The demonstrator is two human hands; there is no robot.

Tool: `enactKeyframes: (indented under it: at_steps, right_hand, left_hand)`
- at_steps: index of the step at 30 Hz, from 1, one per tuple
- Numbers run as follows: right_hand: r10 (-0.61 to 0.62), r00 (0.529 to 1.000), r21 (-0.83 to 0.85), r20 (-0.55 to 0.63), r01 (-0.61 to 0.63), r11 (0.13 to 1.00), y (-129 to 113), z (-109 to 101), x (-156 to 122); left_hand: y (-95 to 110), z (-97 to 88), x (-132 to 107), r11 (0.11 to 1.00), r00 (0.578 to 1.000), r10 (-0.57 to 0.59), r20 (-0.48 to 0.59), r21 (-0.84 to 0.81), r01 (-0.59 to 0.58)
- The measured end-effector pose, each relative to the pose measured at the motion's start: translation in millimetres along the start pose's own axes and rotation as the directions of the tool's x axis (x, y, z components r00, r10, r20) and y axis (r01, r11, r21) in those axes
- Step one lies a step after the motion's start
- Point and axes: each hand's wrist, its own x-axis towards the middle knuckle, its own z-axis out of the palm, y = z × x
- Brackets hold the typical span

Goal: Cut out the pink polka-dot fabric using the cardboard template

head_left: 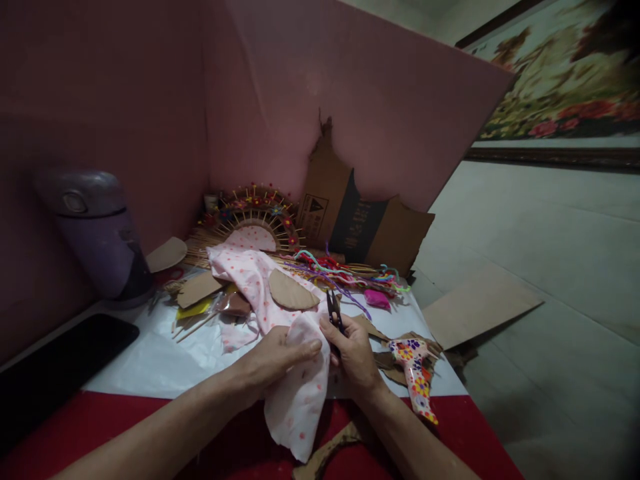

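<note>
Head view: left grip (279,355) pinches red-dotted white cloth (299,410); right grip (357,350) clasps black snips (336,320).

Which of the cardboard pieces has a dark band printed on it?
The big torn-edged one standing before the pink panel, also printed with a triangle; the others, like the half-round piece on the dotted cloth, look plain.

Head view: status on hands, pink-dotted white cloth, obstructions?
Left hand pinching pink-dotted white cloth. Right hand holding small black scissors, blades pointing forward. Brown half-round cardboard piece lying just beyond both hands.
</note>
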Motion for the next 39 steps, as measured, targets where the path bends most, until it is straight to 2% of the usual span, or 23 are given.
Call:
enactKeyframes:
  at_steps: [2, 5, 12, 15, 19, 25, 30, 34, 39]
  right_hand:
    - [-0.003, 1.0, 0.002, -0.004, 0.003, 1.0, 1, 0, 1]
    - [-0.01, 1.0, 0.003, -0.007, 0.01, 1.0, 1, -1, 1]
    - [-0.026, 1.0, -0.002, 0.001, 0.026, 1.0, 1, -1, 0]
    - [-0.07, 0.998, -0.036, 0.006, 0.07, 0.997, 1, -2, 1]
    - [-0.118, 0.993, -0.109, 0.016, 0.119, 0.987, 2, -2, 0]
    - [-0.104, 0.995, -0.07, 0.011, 0.104, 0.992, 4, -2, 1]
    - [-0.078, 0.997, -0.026, -0.002, 0.078, 0.997, 2, -1, 1]
    - [-0.022, 0.999, -0.031, 0.025, 0.023, 0.999, 1, 2, -2]
    - [0.004, 0.999, -0.013, 0.047, -0.004, 1.0, 2, 4, -5]
  left_hand:
    - [-4, -1.6, 3, 1.0, 0.999, 0.007, -0.05, -0.024, -0.008]
    - [-6, -2.2, 7, 0.996, 0.997, 0.049, -0.067, -0.068, -0.053]
    - [4, 4.0, 5, 0.987, 0.982, 0.022, -0.189, -0.152, -0.051]
    - [4, 4.0, 4, 0.986, 0.984, 0.038, -0.174, -0.155, -0.065]
    - [2, 3.6, 3, 0.983, 0.992, 0.076, -0.1, -0.157, -0.091]
    - [4, 4.5, 2, 0.996, 0.988, 0.039, -0.153, -0.075, -0.051]
    - [5, 3.0, 3, 0.975, 0.986, 0.075, -0.152, -0.196, -0.105]
    - [7, 2.9, 3, 0.946, 0.988, 0.065, -0.139, -0.305, -0.105]
    - [8, 2.7, 3, 0.944, 0.977, 0.067, -0.204, -0.304, -0.129]
